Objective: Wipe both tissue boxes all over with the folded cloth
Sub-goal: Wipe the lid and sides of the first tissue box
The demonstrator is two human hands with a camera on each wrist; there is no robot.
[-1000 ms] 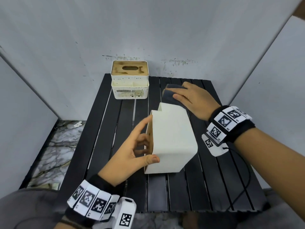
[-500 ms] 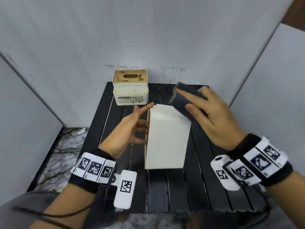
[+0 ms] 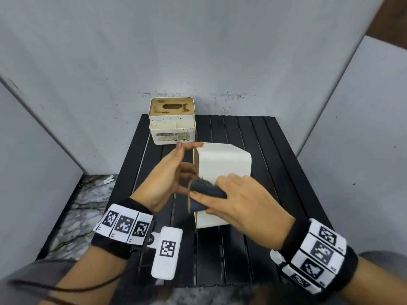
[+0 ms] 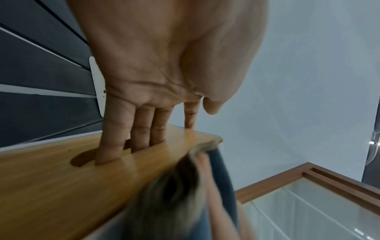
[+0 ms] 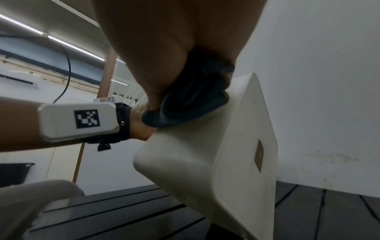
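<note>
A white tissue box (image 3: 222, 161) lies tipped on its side on the black slatted table (image 3: 242, 256), its wooden lid (image 4: 61, 178) facing left. My left hand (image 3: 185, 166) holds it: three fingers (image 4: 127, 129) reach into the lid's slot and the index finger lies along the top far edge. My right hand (image 3: 233, 201) grips the folded dark blue cloth (image 3: 207, 190) and presses it on the box's upper near-left edge. The right wrist view shows the cloth (image 5: 191, 104) bunched against the box (image 5: 205, 154). A second, speckled cream tissue box (image 3: 172, 119) with a wooden lid stands at the back.
Grey panel walls (image 3: 198, 51) close in the table at the back and on both sides. A marble-patterned floor (image 3: 88, 199) shows left of the table. Bare slats lie right of the white box and along the near edge.
My right hand has drawn the cloth from the box's far end over its top to the near-left edge. The left hand has stayed at the lid side.
</note>
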